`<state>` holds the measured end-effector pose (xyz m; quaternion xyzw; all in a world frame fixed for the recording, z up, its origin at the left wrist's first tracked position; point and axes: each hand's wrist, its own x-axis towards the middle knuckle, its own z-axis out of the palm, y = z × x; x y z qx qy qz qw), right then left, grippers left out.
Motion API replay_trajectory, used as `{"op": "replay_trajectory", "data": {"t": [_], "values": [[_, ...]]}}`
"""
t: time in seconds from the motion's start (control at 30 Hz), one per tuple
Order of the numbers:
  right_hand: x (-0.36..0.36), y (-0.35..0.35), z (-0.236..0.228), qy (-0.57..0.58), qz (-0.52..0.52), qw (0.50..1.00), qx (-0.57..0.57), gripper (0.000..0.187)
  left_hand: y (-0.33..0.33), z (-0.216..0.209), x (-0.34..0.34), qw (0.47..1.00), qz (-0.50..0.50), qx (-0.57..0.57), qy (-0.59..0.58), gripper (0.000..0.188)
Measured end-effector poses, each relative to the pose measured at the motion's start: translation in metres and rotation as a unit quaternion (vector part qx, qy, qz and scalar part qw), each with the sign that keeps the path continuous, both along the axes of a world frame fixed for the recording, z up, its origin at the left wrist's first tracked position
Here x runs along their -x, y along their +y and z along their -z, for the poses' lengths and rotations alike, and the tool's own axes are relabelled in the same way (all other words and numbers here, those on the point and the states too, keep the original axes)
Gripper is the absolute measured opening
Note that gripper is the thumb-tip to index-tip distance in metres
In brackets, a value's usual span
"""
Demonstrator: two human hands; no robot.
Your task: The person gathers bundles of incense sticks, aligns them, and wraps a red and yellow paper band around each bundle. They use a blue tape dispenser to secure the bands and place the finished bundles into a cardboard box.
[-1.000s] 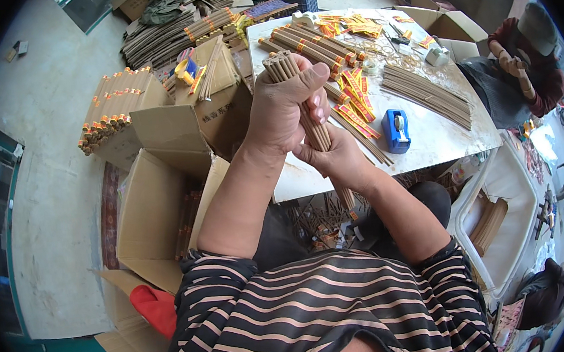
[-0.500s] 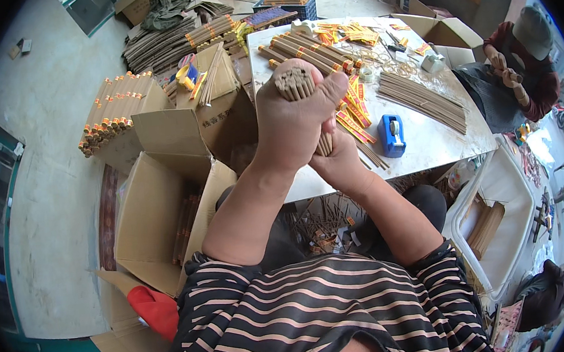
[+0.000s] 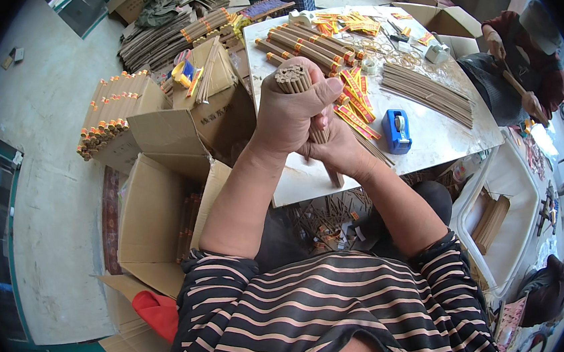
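Observation:
A bundle of brown incense sticks (image 3: 293, 78) stands tilted above the table's near edge, its round cut ends facing up toward me. My left hand (image 3: 283, 115) is wrapped round the upper part, thumb pointing right. Lower down, my right hand (image 3: 340, 147) closes round the same bundle; its fingers are partly hidden behind the left hand. The bundle's lower end shows beneath the right hand. Just right of my hands lie red and yellow paper labels (image 3: 360, 105), and beyond them a blue tape dispenser (image 3: 397, 132).
The white table (image 3: 440, 142) bears banded incense bundles (image 3: 311, 46), loose sticks (image 3: 426, 93) and rubber bands. An open cardboard box (image 3: 145, 221) stands at my left, near stacked bundles (image 3: 112, 114). A white tub (image 3: 463, 217) is at right. Beyond it, a co-worker (image 3: 520, 61) holds a brown stick-like piece.
The bundle's lower end has come into sight below my right hand, which sits slightly lower on it. The co-worker's hands have moved apart. The whole view has shifted slightly.

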<state>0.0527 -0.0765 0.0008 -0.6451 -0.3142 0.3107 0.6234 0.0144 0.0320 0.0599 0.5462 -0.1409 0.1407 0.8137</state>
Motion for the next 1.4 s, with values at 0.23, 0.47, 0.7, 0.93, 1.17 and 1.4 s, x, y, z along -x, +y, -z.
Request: {"op": "replay_trajectory", "data": {"t": [0.23, 0.47, 0.7, 0.93, 1.17, 1.4], "values": [[0.008, 0.012, 0.021, -0.160, 0.150, 0.971, -0.094, 0.023, -0.022, -0.015, 0.007, 0.988, -0.154, 0.021, -0.007, 0.017], [0.017, 0.010, 0.009, -0.289, 0.208, 0.926, -0.122, 0.033, -0.041, -0.018, 0.026, 0.968, -0.249, -0.034, 0.023, 0.022], [0.000, 0.019, 0.034, -0.260, 0.207, 0.927, -0.172, 0.025, -0.032, -0.003, 0.009, 0.977, -0.203, -0.064, 0.015, 0.025], [-0.002, 0.028, 0.037, -0.231, 0.190, 0.937, -0.183, 0.026, -0.021, 0.006, -0.006, 0.968, -0.240, -0.075, 0.017, 0.022], [0.011, 0.011, -0.004, -0.178, 0.108, 0.978, -0.022, 0.031, -0.008, -0.013, 0.007, 0.984, -0.161, 0.067, 0.023, 0.022], [0.032, -0.013, -0.037, -0.087, 0.058, 0.992, 0.074, 0.027, -0.011, -0.019, 0.024, 0.994, -0.008, 0.103, 0.040, 0.019]]}}
